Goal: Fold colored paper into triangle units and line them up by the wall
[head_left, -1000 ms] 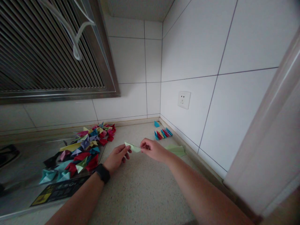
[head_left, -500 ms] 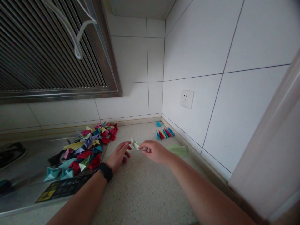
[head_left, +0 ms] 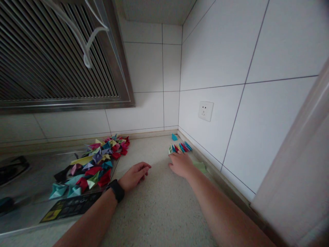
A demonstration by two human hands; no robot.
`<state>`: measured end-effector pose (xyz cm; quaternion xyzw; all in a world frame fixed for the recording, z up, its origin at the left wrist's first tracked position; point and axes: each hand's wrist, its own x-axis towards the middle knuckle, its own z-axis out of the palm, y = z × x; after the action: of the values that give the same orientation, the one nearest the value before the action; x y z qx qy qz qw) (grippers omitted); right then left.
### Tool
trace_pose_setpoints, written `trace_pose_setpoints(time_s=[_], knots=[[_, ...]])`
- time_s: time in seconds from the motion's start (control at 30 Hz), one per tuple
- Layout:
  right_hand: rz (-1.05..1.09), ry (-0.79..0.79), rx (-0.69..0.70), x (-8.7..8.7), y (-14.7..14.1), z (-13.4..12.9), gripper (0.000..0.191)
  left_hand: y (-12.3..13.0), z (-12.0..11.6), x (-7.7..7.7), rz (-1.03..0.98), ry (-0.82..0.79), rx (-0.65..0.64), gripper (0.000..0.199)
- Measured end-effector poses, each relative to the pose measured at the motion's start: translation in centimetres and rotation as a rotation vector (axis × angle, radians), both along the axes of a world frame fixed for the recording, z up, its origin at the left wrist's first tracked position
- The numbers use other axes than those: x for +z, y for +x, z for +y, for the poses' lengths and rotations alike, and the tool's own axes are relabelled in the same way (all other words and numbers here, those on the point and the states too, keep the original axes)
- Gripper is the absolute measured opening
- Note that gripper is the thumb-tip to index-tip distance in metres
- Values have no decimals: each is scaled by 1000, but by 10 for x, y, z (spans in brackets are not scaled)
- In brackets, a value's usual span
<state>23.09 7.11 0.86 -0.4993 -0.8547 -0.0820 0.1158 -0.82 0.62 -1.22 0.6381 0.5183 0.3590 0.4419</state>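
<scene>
A row of small folded paper boats [head_left: 182,147] in blue, red, yellow and other colours stands close together near the right wall. At its left end is a pale green folded paper boat [head_left: 170,149]. My right hand [head_left: 180,164] is just in front of the row. Its fingertips are at the near end of the pale green boat, with the thumb apart from the fingers. My left hand [head_left: 136,175], with a black watch on the wrist, rests over the counter, fingers loosely bent and holding nothing. To its left lies a heap of colourful folded paper pieces [head_left: 96,157].
A single blue folded piece [head_left: 174,137] lies in the back corner. Pale green paper [head_left: 199,167] lies by the right wall, partly behind my right hand. The heap covers part of the gas stove [head_left: 23,202]. A range hood [head_left: 123,101] overhangs at upper left.
My right hand has moved right and away from me, taking the pale green boat from between the hands to the row's left end. My left hand has shifted slightly right.
</scene>
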Motion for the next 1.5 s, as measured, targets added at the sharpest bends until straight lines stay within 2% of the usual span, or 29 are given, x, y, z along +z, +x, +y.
trace_pose_setpoints(time_s=[0.33, 0.67, 0.97, 1.1, 1.17, 1.23, 1.33, 1.4, 1.5], knots=[[25, -25, -95, -3, 2, 6, 29, 1, -4, 6, 91, 14, -53, 38], [33, -22, -97, -5, 1, 8, 29, 1, -3, 5, 103, 32, -59, 39], [24, -22, -113, -8, 1, 9, 37, 0, -2, 3, 158, 70, -66, 38], [44, -15, -109, -1, -3, 5, 37, 1, -2, 3, 154, 73, -62, 37], [110, 34, -61, 6, -7, 0, 33, 2, -2, 3, 159, 75, -60, 38], [211, 73, 44, 14, -12, -7, 28, 1, -2, 3, 171, 80, -58, 38], [307, -20, 337, 18, -22, -22, 24, 1, -2, 2, 204, 105, -67, 38], [226, -171, 489, 13, -29, -32, 20, 0, -2, 3, 237, 139, -72, 37], [36, -268, 500, 3, -37, -42, 21, 0, -2, 4, 287, 188, -77, 36]])
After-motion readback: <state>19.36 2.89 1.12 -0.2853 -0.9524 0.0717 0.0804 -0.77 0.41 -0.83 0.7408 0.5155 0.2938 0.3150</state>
